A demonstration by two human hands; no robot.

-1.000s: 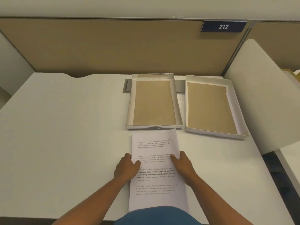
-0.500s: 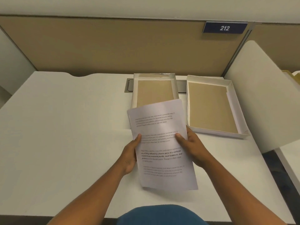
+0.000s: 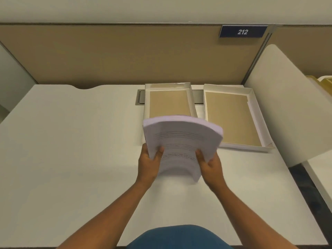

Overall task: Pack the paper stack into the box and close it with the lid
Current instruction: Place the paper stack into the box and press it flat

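A white stack of printed paper (image 3: 181,139) hangs above the desk, bowed and motion-blurred, its far edge over the near end of the left tray. My left hand (image 3: 150,162) grips its left edge and my right hand (image 3: 209,163) grips its right edge. Two shallow white cardboard trays with brown bottoms lie behind it: the left tray (image 3: 169,103), partly hidden by the paper, and the right tray (image 3: 231,115), slightly larger and angled. I cannot tell which one is the box and which the lid.
The white desk (image 3: 71,141) extends wide to the left. A grey cable flap (image 3: 141,97) sits under the left tray's far end. A tan partition (image 3: 116,54) with a "212" sign (image 3: 242,31) closes the back. A white side panel (image 3: 287,105) stands at right.
The paper stack lay flat on the desk under both hands. It has been lifted, carried forward toward the left tray, and now bends in my grip.
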